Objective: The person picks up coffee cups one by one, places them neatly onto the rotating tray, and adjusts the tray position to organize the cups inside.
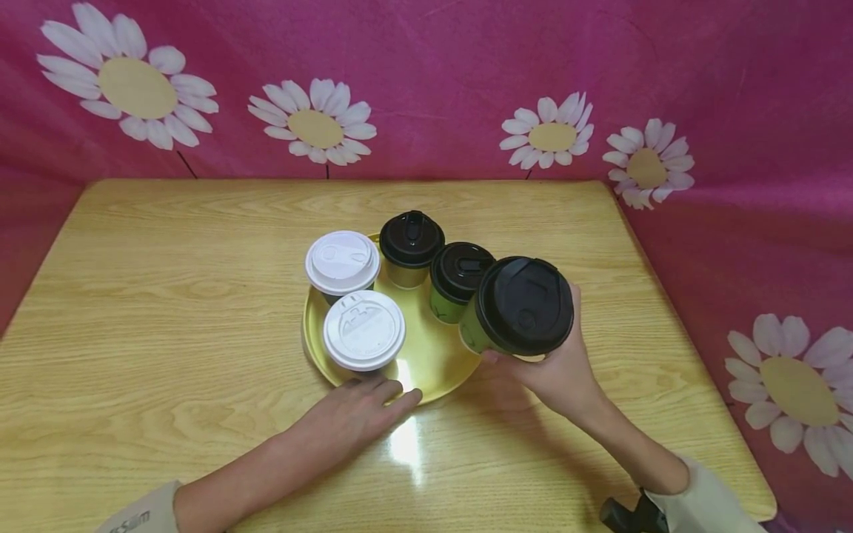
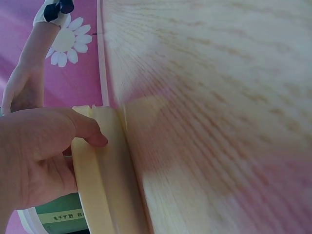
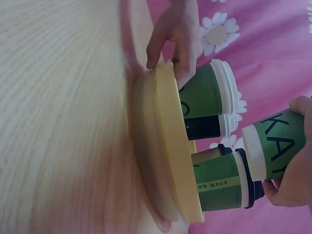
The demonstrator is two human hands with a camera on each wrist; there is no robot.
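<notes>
My right hand (image 1: 566, 374) grips a green paper cup (image 1: 525, 305) with a black lid. The cup is upright over the right side of a round yellow tray (image 1: 436, 363), its white base about level with the other cups' lids in the right wrist view. At the tray's near left edge, my left hand (image 1: 363, 409) pinches the rim, thumb outside and fingers inside. Close to those fingers stands a green cup with a white lid (image 1: 364, 332). Behind it is a dark cup with a white lid (image 1: 343, 260).
Two black-lidded cups also stand on the tray: a brownish cup (image 1: 408, 277) at the back and a green cup (image 1: 443, 305) beside the held one. The tray sits on a wooden table (image 1: 166, 296). A pink cloth (image 1: 433, 66) with daisies hangs behind and to the right.
</notes>
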